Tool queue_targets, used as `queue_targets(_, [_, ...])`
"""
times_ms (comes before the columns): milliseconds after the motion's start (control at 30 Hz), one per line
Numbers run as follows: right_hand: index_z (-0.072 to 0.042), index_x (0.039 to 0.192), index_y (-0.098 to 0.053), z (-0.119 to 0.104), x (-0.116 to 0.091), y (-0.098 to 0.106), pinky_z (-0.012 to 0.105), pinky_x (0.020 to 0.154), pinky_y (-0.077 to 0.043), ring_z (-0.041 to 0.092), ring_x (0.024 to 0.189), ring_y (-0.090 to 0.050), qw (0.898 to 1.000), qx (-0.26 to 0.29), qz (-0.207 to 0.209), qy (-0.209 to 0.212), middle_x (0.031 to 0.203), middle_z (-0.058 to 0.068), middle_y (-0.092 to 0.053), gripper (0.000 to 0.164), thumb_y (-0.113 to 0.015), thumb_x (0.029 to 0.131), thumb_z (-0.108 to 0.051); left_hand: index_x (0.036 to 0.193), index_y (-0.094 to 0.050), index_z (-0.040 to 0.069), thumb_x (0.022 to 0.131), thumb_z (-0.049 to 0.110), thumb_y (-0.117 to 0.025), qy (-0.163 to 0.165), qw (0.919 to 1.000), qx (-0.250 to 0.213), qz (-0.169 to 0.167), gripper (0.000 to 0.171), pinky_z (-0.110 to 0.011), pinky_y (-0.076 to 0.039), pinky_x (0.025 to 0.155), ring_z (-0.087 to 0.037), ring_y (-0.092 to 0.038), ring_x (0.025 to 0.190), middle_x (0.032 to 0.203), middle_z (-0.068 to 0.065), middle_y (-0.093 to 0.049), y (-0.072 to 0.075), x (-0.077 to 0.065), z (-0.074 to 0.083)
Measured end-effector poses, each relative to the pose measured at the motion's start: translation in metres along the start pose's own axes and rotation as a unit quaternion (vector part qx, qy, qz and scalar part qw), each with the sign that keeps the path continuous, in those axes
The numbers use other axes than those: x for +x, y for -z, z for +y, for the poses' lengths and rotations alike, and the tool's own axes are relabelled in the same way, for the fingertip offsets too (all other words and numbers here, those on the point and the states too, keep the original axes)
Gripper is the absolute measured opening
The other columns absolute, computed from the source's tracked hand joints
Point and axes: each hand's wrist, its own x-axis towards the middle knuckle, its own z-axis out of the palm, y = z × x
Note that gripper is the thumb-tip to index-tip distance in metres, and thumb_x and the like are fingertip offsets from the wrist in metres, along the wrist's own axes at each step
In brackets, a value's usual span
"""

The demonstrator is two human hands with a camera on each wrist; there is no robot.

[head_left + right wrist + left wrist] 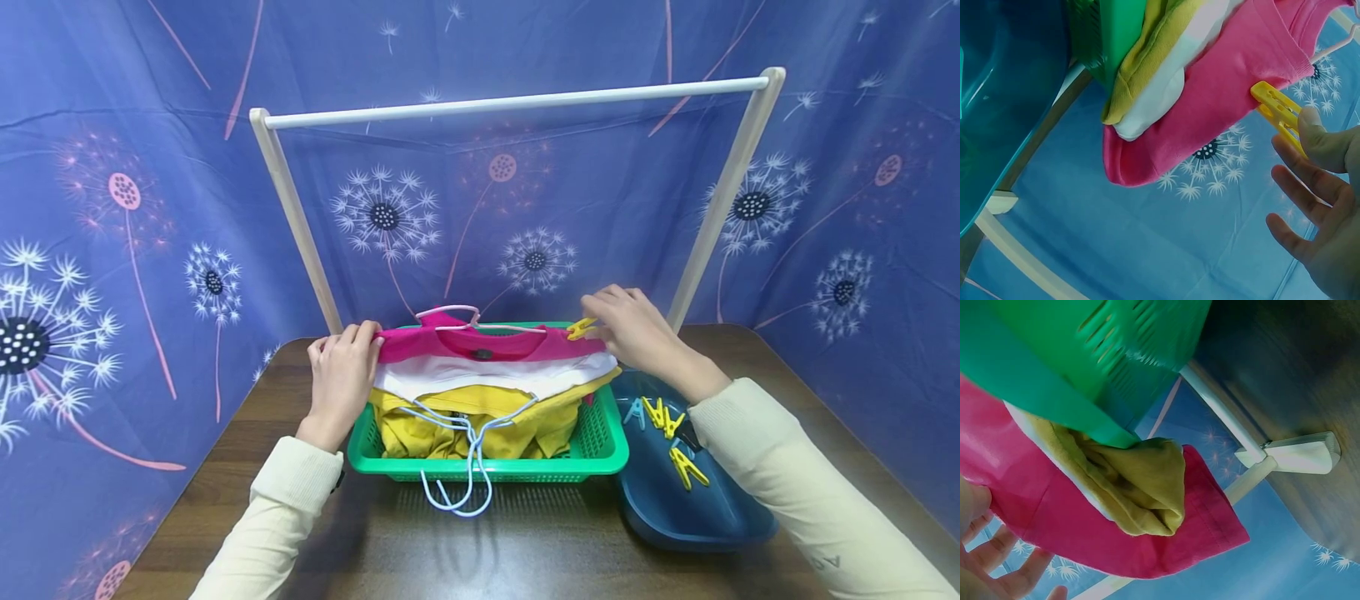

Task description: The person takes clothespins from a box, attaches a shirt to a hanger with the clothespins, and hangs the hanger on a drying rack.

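Observation:
A pink shirt (495,343) on a pale pink hanger (459,308) lies over the back of the green basket (611,450). My left hand (343,371) pinches its left shoulder edge; in the left wrist view the thumb (974,499) is against the fabric. Between thumb and forefinger, my right hand (633,327) pinches a yellow clothespin (1280,111), whose tip is at the shirt's right shoulder edge. Whether it bites the hanger too is hidden. White cloth (465,373) and a yellow garment (480,425) with light blue hangers (472,433) lie in front of the shirt.
A blue bin (675,521) with several yellow and blue clothespins (686,467) stands right of the basket on the wooden table (390,550). Behind the basket rises a rack with wooden posts and a white bar (517,102), before a patterned blue cloth (465,50).

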Motion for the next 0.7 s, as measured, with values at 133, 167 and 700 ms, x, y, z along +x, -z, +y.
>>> queue_targets(133, [-0.01,0.083,-0.049,0.001,0.001,-0.001,0.046,0.074,-0.04,0.025,0.093,-0.052,1.0,0.002,-0.006,0.003,0.084,0.004,-0.062,0.025,-0.066,0.072,0.005,0.097,-0.058,0.013,0.092,0.021,-0.054,-0.001,1.0,0.001,0.003,0.01,-0.051,-0.031,0.086,-0.035,-0.059,0.08,0.088,-0.009,-0.063,-0.001,0.0,-0.001])
queue_targets(167, [-0.01,0.083,-0.049,0.001,0.001,-0.002,0.045,0.073,-0.04,0.024,0.092,-0.052,1.0,0.002,-0.007,0.002,0.084,0.004,-0.062,0.025,-0.066,0.071,0.005,0.097,-0.058,0.013,0.091,0.021,-0.055,-0.001,1.0,0.002,0.004,0.01,-0.051,-0.032,0.086,-0.035,-0.059,0.08,0.087,-0.009,-0.063,-0.001,0.0,-0.001])
queue_targets(700, [-0.009,0.097,-0.054,0.004,0.0,-0.013,0.046,0.077,-0.041,0.028,0.094,-0.053,0.999,0.01,-0.028,-0.028,0.096,0.008,-0.062,0.023,-0.068,0.078,-0.007,0.097,-0.058,0.014,0.091,0.021,-0.055,0.007,0.9999,-0.007,-0.001,0.01,-0.052,-0.033,0.085,-0.034,-0.06,0.079,0.087,-0.008,-0.063,-0.002,0.001,-0.003])
